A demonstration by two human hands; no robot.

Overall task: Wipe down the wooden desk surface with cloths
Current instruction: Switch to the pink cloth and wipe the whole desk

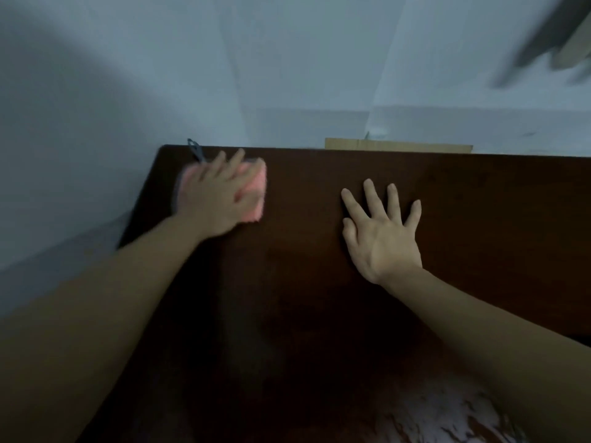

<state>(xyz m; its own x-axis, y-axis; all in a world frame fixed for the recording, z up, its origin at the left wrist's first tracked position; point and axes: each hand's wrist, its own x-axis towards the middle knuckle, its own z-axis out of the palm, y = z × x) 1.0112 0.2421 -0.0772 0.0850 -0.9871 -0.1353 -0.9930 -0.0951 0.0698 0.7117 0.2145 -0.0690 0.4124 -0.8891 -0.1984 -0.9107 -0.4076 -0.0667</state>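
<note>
Dark wooden desk [319,282]: left hand [214,199] flat, pressing pink cloth [254,183] near far-left corner; right hand [380,231] spread, empty. Risk: cloth slides over edge.

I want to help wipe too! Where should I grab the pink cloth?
Probably its right edge: the pink cloth lies flat on the desk with the left hand pressing most of it. That side sticks out uncovered, so pinch it from the right.

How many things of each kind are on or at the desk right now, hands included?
Hands: 2, left hand pressing the cloth, right hand flat on the dark brown wooden desk
Pink fuzzy cloths: 1
Desks: 1
Tan cardboard pieces behind the desk: 1
Dark clip-like items at the far left corner: 1, blurred
Total: 6
</note>
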